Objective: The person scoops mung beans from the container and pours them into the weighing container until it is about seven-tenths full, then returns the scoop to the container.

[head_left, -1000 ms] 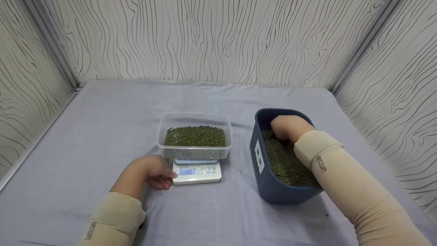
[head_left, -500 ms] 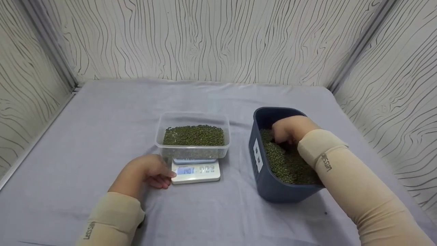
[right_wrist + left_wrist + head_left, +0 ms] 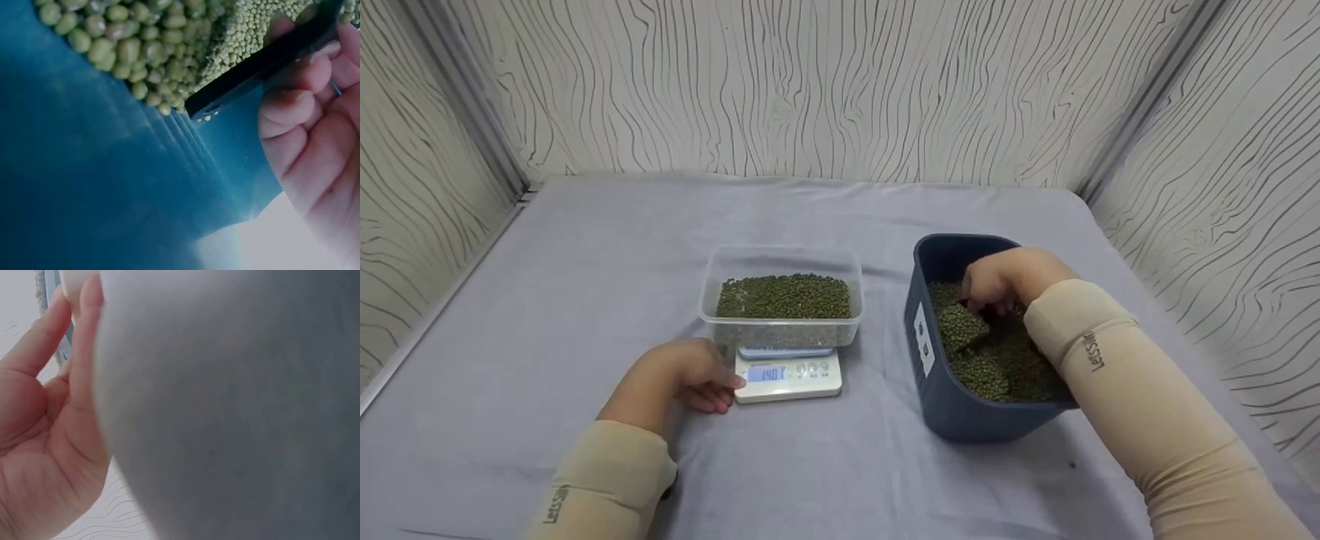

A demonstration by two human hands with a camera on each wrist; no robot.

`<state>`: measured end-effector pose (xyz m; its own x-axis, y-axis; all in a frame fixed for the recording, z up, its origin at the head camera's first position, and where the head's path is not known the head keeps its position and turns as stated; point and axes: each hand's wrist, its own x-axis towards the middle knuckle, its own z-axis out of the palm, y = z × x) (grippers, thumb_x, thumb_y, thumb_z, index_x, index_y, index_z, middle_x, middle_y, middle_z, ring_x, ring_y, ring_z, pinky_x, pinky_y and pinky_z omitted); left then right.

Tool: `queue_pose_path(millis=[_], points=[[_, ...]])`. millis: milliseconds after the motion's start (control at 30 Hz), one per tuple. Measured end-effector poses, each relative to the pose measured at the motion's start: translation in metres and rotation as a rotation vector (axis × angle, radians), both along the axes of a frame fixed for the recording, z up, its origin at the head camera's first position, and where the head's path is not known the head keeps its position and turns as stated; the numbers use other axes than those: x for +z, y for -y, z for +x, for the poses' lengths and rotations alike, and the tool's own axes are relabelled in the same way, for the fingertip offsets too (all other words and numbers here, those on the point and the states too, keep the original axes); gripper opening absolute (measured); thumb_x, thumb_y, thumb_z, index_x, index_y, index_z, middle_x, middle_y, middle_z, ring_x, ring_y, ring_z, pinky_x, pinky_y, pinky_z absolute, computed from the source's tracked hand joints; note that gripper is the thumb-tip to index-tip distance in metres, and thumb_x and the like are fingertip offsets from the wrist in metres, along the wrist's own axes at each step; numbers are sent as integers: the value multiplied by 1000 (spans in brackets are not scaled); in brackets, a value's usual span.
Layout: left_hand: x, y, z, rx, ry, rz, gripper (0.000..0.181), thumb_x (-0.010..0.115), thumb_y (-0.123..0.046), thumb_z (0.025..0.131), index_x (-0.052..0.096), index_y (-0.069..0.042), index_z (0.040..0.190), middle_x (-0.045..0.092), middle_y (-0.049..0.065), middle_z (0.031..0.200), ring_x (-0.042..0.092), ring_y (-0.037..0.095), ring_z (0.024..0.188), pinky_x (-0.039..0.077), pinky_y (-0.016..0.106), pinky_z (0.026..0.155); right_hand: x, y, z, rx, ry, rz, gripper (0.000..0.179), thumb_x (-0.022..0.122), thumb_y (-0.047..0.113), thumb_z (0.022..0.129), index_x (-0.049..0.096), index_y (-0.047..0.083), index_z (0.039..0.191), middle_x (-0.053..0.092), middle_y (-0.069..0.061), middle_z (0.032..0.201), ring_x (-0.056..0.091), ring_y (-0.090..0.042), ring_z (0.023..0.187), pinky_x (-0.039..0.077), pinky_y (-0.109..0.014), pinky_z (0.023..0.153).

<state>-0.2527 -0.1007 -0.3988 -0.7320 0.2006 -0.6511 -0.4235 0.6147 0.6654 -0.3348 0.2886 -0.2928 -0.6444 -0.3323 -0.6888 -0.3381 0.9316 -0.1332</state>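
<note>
My right hand (image 3: 1011, 279) reaches into a dark blue bin (image 3: 960, 416) of green mung beans (image 3: 982, 375). Its fingers curl round the black handle of a scoop (image 3: 253, 73), seen in the right wrist view. A heap of beans (image 3: 960, 327) sits at the scoop's end, hiding its bowl. My left hand (image 3: 690, 371) pinches the left front corner of a white kitchen scale (image 3: 787, 390) between thumb and fingers. On the scale stands a clear plastic box (image 3: 784, 332), partly filled with mung beans (image 3: 787, 296). The scale's display is lit with digits.
A pale grey-lilac cloth (image 3: 622, 247) covers the table. White panels with wavy lines (image 3: 780, 97) enclose the back and sides. One dark bean-sized speck (image 3: 1072, 465) lies on the cloth near the bin. A white label (image 3: 924, 341) is on the bin's left side.
In the bin, my right hand has shifted a little to the right, and a heap of beans on the scoop has come up into view. The left hand stays at the scale.
</note>
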Motion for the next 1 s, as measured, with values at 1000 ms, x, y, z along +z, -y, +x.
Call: queue_pose_path(millis=[1000], points=[[-3, -1, 0, -7, -16, -22, 20, 66, -18, 84, 65, 1, 78, 63, 6, 66, 62, 11, 57, 54, 25, 57, 19, -13, 4, -143, 60, -167, 33, 43, 0, 86, 42, 14, 56, 48, 0, 54, 43, -10, 47, 35, -22, 46]])
